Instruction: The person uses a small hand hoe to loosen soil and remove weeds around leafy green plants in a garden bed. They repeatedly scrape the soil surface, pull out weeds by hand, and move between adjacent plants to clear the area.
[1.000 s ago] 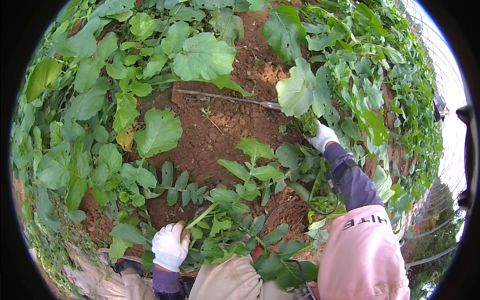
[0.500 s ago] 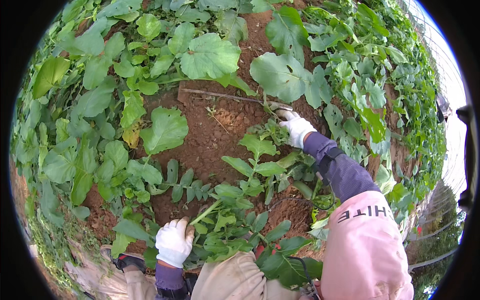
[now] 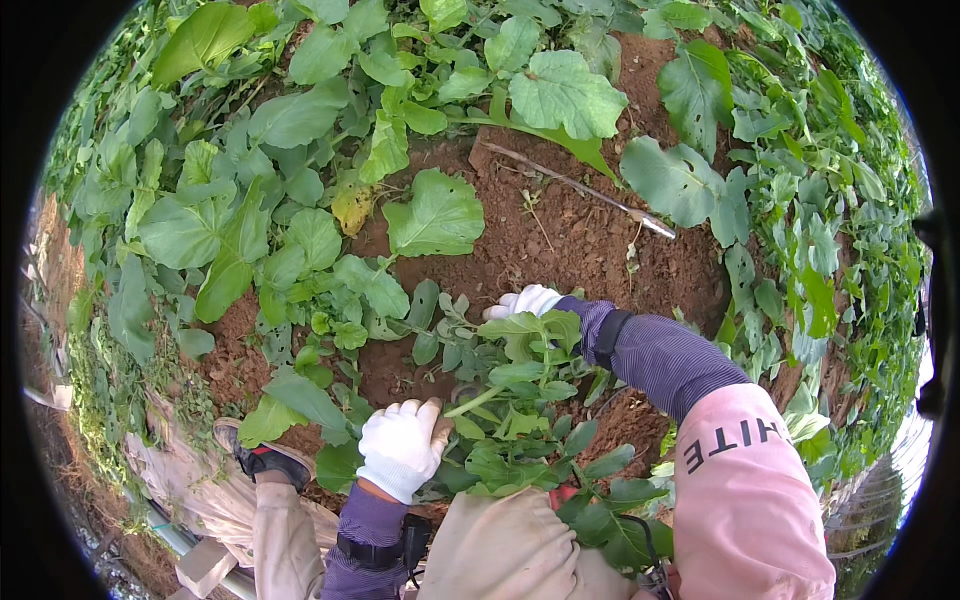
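My left hand [image 3: 402, 447], in a white glove, closes at the pale cut-looking stem end of a leafy green plant [image 3: 520, 420] in front of my knees. My right hand [image 3: 527, 302], gloved the same way, is low over the soil just beyond that plant. Its fingers are curled and point left, beside a small weed with paired leaflets [image 3: 455, 330]; leaves and the hand's back hide what they grip. Farther off, a small hoe [image 3: 580, 188] with a thin handle and a brown blade lies on the bare soil, touched by neither hand.
Broad-leaved plants [image 3: 290, 240] crowd the left and far side, some leaves holed, one yellow leaf [image 3: 352, 205] among them. More greenery [image 3: 830, 230] covers the right. Reddish soil [image 3: 600, 265] shows between. A shoe [image 3: 268, 455] and pale trouser leg are at lower left.
My right hand has moved away from the hoe's handle end, leftward and nearer to the weed by my left hand. The left hand stays at the stem. The view has shifted left.
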Demonstrator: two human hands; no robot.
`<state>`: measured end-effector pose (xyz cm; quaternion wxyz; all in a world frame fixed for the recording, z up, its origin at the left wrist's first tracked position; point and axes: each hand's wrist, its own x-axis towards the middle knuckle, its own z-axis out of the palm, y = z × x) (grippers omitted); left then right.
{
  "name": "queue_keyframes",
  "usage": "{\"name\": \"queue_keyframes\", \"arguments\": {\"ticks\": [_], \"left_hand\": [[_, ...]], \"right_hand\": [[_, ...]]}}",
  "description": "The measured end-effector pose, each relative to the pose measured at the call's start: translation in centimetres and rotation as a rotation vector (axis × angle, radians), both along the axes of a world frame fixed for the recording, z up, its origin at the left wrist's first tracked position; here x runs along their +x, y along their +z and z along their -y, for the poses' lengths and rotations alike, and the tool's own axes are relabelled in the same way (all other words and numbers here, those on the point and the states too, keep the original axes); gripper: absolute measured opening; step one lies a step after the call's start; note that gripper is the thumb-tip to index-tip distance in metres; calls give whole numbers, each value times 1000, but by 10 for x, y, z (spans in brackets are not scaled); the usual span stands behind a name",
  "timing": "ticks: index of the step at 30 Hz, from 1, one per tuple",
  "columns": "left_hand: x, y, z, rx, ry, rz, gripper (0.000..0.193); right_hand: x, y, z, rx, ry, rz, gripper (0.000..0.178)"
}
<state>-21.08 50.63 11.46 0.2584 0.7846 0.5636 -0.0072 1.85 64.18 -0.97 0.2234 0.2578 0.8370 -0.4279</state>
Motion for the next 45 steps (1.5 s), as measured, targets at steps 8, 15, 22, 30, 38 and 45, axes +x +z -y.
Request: {"name": "queue_keyframes", "arguments": {"ticks": [8, 15, 22, 30, 38, 45], "left_hand": [[-7, -11, 4, -3, 33, 13, 25], [-4, -10, -1, 56, 28, 42, 25], [-6, -14, 4, -29, 21, -20, 28], [-18, 63, -17, 320, 287, 356, 47], [-47, 209, -58, 768, 420, 666, 97], [-142, 338, 102, 636, 544, -295, 47]], "right_hand": [[29, 7, -49, 432, -704, 40, 39], [13, -5, -63, 569, -723, 64, 41], [-9, 10, -80, 302, -633, 379, 71], [-10, 90, -69, 758, -626, -316, 31], [-160, 325, 9, -774, -591, -1193, 32], [-212, 388, 60, -305, 128, -704, 70]]}}
